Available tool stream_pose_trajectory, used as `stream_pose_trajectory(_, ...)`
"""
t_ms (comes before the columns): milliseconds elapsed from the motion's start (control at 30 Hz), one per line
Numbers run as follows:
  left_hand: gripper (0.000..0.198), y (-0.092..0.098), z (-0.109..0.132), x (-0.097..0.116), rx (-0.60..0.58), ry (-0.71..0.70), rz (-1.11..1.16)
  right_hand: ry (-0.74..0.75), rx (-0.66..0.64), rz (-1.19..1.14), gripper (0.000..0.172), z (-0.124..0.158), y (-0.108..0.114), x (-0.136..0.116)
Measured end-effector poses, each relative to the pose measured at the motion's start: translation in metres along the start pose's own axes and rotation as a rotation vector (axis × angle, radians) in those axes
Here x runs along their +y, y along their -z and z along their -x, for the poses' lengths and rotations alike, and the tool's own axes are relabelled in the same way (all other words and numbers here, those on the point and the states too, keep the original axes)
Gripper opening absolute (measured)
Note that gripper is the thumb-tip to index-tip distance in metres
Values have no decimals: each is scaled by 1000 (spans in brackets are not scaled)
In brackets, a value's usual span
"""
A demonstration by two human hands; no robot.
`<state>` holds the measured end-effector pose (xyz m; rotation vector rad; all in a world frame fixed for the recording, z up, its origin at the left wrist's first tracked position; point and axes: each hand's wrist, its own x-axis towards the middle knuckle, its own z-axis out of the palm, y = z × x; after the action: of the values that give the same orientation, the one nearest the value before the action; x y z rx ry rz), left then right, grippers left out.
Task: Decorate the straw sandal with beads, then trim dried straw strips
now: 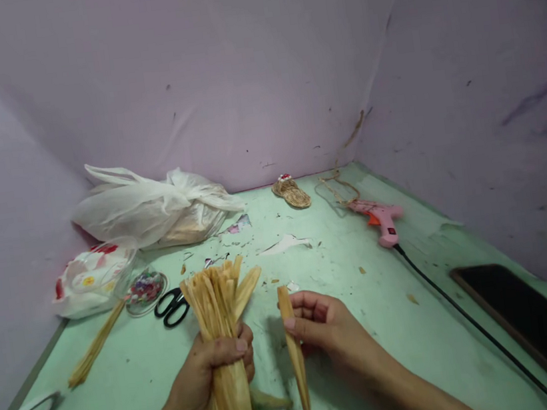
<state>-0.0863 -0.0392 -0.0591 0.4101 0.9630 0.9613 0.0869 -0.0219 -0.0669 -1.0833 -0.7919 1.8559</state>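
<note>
My left hand (223,356) is wrapped round a thick bundle of dried husk strips (216,306), held upright near the front of the table, its lower end cut off by the picture's edge. To its right, my right hand (319,323) pinches a single dried husk strip (295,357) between thumb and fingers, apart from the bundle. One strip leans out from the bundle's top right. Black-handled scissors (172,307) lie just left of the bundle, their blades hidden behind it.
A pink glue gun (381,218) lies right, its black cord running past a dark phone-like slab (531,325). A white plastic bag (153,207), a dish of coloured beads (146,289) and a thin husk bundle (95,346) are left. A braided piece (292,191) lies at the back.
</note>
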Motion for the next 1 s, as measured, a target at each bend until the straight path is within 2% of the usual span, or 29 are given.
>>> stream_pose_trajectory(167,13,4,-5,-6,-44,30,-138,-25,-17,14,41,3,-1,2)
stream_pose_trajectory(300,22,-8,-6,-21,-19,-41,-139,-22,-64,14,38,1,-3,18)
stream_pose_trajectory(467,29,-22,1,-27,12,-92,-118,-40,-4,-5,45,-1,-8,25)
stream_pose_trajectory(767,21,-18,3,-32,-38,-220,-250,-35,-37,71,44,3,-10,23)
stream_pose_trajectory(1000,29,-14,3,-30,33,-168,-105,1,-41,84,44,3,-5,17)
